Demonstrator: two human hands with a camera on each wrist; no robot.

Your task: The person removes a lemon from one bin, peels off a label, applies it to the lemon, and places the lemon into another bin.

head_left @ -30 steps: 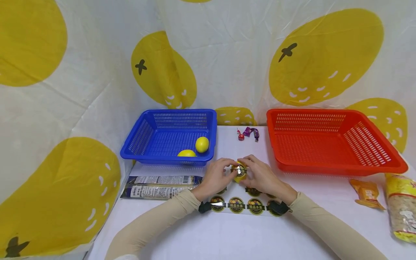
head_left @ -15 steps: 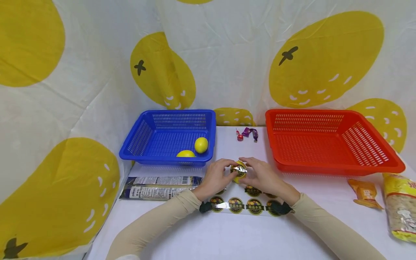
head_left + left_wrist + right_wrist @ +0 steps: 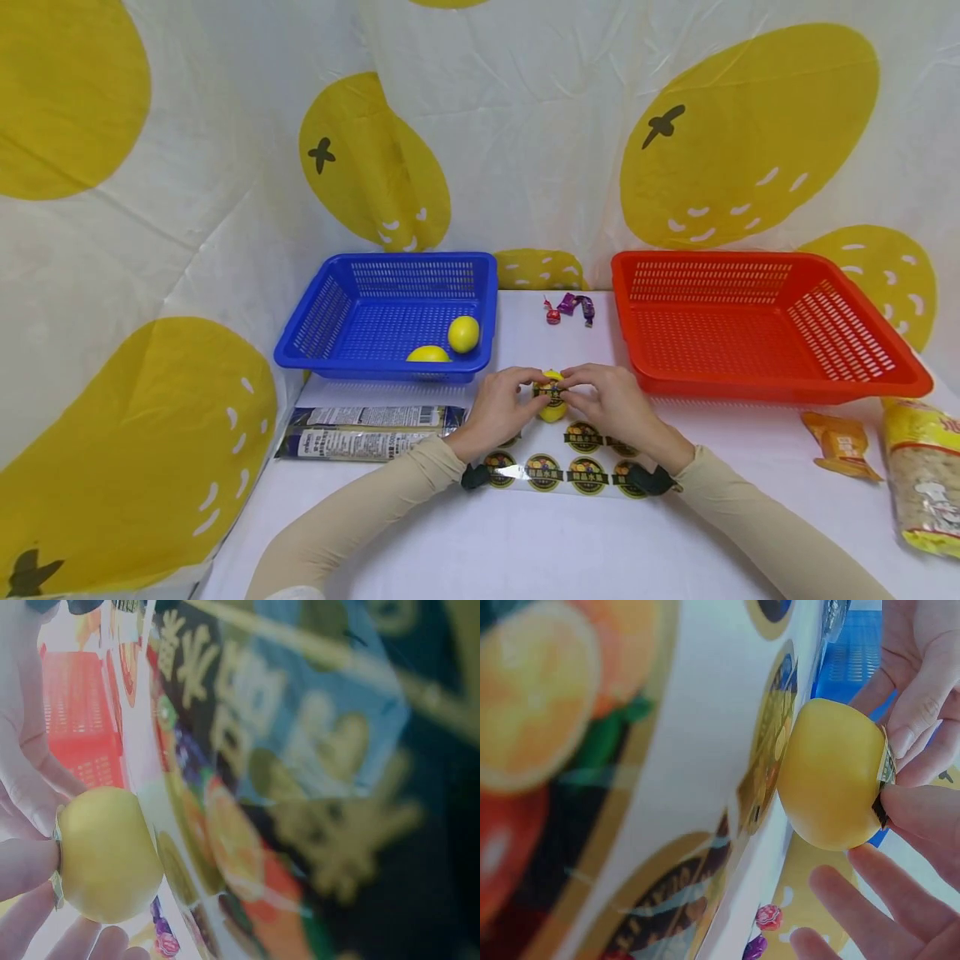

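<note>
Black and gold, a round label (image 3: 551, 394) sat on top of a yellow lemon (image 3: 553, 413), its Chinese characters partly hidden by fingertips and its edges standing slightly off the skin. Matching labels on the sheet of stickers (image 3: 553, 446) read 精品水果 across a dark band. The lemon was at the far part of that sheet, between both hands: the left grip (image 3: 498, 408) held its left side, while the right grip (image 3: 611, 404) pinched in from the right, fingertips touching label and lemon.

To the left on the table (image 3: 495, 558) lay two long packets (image 3: 360, 443), their white panels printed too small to read. To the right, an orange pouch (image 3: 843, 447) carried illegible print, near a yellow-ended bag (image 3: 926, 479) with a cut-off red character and a white cartoon figure.
</note>
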